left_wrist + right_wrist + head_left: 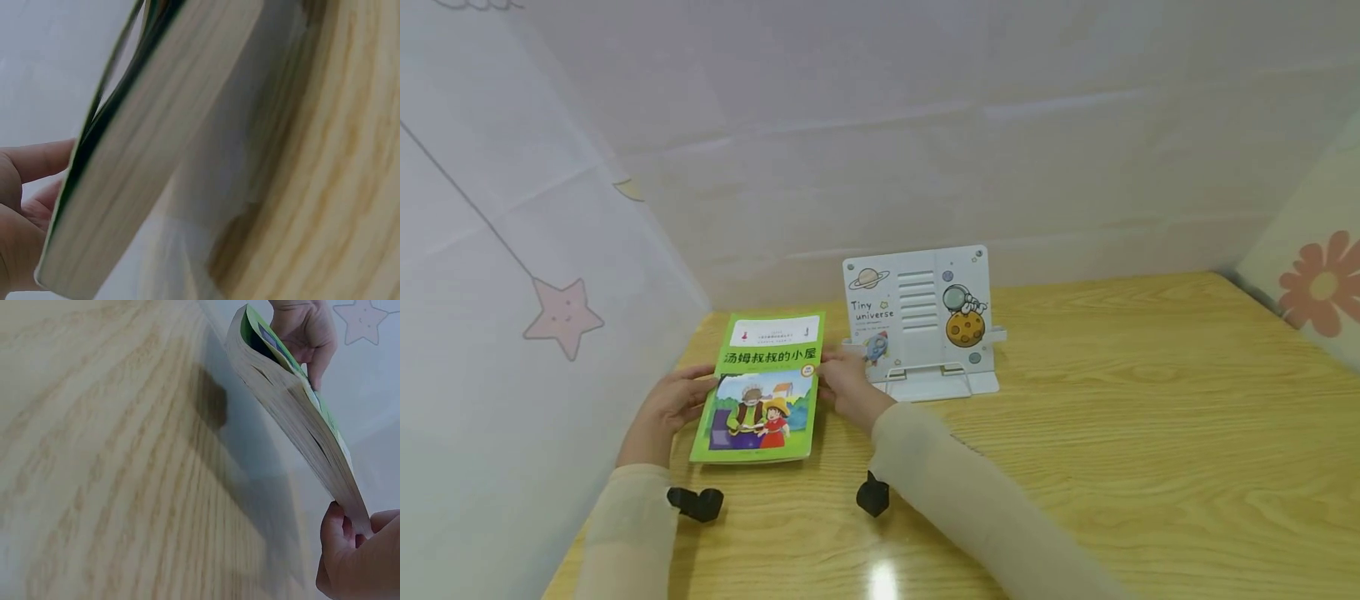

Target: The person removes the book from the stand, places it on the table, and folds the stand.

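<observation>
Green book [758,387] pinched between left hand [676,400] and right hand [850,385]; squeezing could crease the cover [762,383] gaping between them.

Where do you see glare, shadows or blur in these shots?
Head view: bright glare on the table near the bottom edge; title on the book reads clearly. Left wrist view: dim, with page edges and wood grain blurred. Right wrist view: dark shadow on the table beside the book.

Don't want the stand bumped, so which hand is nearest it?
The right hand, at the right edge of the green book; the left hand is at its left edge, farther from the white stand.
</observation>
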`<state>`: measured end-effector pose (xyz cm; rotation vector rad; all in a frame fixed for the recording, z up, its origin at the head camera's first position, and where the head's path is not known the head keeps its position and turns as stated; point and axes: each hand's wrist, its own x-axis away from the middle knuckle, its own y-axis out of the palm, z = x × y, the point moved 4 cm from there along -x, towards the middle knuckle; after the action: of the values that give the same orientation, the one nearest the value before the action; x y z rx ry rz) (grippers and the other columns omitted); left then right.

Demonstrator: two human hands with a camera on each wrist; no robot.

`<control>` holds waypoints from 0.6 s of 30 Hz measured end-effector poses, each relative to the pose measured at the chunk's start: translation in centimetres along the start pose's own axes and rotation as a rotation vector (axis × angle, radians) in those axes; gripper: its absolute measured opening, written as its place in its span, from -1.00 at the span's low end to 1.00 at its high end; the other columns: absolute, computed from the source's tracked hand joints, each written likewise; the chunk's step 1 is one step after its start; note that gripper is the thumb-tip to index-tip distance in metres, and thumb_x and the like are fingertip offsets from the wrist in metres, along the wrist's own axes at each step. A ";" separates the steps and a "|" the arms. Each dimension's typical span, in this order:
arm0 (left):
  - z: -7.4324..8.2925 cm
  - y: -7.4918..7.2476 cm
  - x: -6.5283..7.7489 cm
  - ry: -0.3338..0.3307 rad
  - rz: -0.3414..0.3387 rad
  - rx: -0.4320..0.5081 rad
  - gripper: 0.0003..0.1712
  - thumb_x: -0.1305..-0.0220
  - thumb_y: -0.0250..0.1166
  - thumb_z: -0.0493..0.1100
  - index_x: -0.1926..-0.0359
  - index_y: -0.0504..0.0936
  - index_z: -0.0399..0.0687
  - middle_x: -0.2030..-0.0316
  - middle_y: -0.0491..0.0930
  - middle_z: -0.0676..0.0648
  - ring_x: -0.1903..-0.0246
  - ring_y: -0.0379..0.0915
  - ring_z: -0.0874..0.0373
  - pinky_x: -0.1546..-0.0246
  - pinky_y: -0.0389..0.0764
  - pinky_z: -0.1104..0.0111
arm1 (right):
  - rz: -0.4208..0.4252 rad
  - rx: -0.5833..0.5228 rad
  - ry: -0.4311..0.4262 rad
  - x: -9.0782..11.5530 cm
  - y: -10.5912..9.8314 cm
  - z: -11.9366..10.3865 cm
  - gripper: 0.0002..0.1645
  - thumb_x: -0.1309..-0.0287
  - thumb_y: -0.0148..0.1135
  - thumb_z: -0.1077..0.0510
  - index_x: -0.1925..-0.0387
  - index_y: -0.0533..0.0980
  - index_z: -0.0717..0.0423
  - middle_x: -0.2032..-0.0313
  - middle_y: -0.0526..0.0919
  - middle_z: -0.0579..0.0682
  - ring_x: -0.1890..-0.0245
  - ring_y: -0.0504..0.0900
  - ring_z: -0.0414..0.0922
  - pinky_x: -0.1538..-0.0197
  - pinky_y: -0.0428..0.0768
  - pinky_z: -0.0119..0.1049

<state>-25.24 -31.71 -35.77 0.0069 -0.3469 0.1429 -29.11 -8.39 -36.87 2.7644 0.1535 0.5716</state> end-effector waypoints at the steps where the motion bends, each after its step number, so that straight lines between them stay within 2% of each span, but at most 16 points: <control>1: -0.1 0.0 -0.1 -0.004 0.008 -0.004 -0.30 -0.13 0.13 -0.33 -0.25 0.03 -0.29 0.52 0.54 0.08 0.48 0.50 0.24 0.41 0.53 0.39 | 0.002 -0.009 0.008 -0.1 0.1 0.2 -0.54 0.07 -0.02 0.49 0.03 0.40 0.31 0.27 0.57 0.07 0.25 0.52 -0.03 0.23 0.50 -0.24; 5: -0.6 -0.1 -0.5 -0.026 0.032 -0.010 -0.32 -0.13 0.11 -0.35 -0.25 0.03 -0.31 0.54 0.53 0.10 0.51 0.49 0.26 0.44 0.53 0.42 | 0.013 -0.014 0.025 -0.3 0.1 0.7 -0.51 0.11 -0.03 0.52 0.04 0.41 0.31 0.28 0.57 0.07 0.27 0.53 -0.04 0.24 0.50 -0.25; 11: -1.6 0.3 -1.1 -0.044 0.031 -0.031 -0.36 -0.15 0.06 -0.38 -0.24 0.03 -0.35 0.54 0.54 0.09 0.53 0.49 0.27 0.46 0.53 0.43 | 0.042 0.001 0.062 -0.7 -0.3 1.4 -0.48 0.17 -0.06 0.56 0.07 0.44 0.29 0.28 0.57 0.09 0.31 0.52 -0.04 0.28 0.51 -0.25; 18: -1.8 0.2 -1.8 -0.043 0.136 -0.148 -0.42 -0.12 0.09 -0.37 -0.18 0.17 -0.36 0.56 0.51 0.11 0.57 0.46 0.30 0.50 0.52 0.45 | 0.063 -0.022 0.089 -1.2 -0.6 2.0 -0.48 0.16 -0.05 0.57 0.06 0.42 0.30 0.26 0.55 0.11 0.35 0.52 -0.06 0.32 0.53 -0.28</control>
<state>-26.32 -31.68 -38.11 -0.1605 -0.4007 0.2517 -29.45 -8.59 -39.22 2.7322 0.0802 0.7091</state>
